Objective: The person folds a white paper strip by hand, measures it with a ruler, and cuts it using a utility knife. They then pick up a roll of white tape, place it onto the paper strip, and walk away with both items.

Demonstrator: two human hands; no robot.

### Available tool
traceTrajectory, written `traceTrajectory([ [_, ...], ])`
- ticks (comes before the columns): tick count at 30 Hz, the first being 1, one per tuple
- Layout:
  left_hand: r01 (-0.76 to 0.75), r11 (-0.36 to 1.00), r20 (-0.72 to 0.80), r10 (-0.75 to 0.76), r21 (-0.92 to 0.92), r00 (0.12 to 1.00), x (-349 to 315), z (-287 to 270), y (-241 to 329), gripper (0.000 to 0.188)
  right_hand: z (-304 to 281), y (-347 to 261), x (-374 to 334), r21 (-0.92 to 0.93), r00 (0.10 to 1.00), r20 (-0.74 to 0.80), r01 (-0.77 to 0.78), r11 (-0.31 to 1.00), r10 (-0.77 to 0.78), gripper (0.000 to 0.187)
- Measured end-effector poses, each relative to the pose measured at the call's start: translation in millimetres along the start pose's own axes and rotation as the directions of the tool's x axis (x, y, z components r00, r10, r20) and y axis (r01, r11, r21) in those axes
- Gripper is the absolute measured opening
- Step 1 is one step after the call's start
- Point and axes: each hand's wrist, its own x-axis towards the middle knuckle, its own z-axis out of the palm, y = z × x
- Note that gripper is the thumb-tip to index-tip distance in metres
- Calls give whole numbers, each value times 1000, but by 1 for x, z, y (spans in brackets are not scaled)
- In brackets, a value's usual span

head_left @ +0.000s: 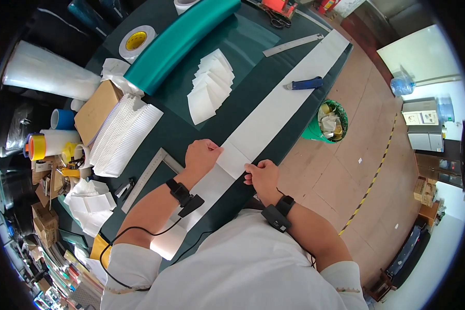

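A long white strip [266,116] runs diagonally along the dark green table, and its near end passes under my left forearm. Between my hands lies a white square piece [234,159] on this strip. My left hand [203,156] pinches the piece's left edge, fingers curled. On the opposite edge, my right hand [262,178] is closed with thumb and forefinger at the corner. A blue utility knife [306,83] rests across the strip farther up. White square sheets [210,88] lie fanned out left of it.
Beyond the sheets lies a big green roll [181,44], beside a tape roll [136,43]. Left are stacked white folded sheets [124,135], a carpenter's square [144,178] and a stapler [124,189]. A steel ruler [292,45] lies far right; a green waste bin [318,130] stands beside the table.
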Motion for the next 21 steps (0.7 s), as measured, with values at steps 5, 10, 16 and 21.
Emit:
traceTrajectory([
  [5, -14, 1000, -21, 14, 0, 1000, 0, 2, -1, 28, 1, -1, 0, -1, 1000, -19, -13, 1000, 13, 25],
  [10, -39, 999, -20, 39, 7, 999, 0, 4, -2, 28, 2, 1, -1, 12, 999, -31, -15, 1000, 16, 25],
  [16, -18, 1000, -24, 18, 11, 1000, -1, 4, -1, 28, 3, 1, -1, 2, 999, -44, -9, 1000, 9, 26],
  [21, -21, 1000, -26, 21, 18, 999, 0, 4, -1, 27, 3, 1, -1, 12, 999, -46, -12, 1000, 12, 25],
])
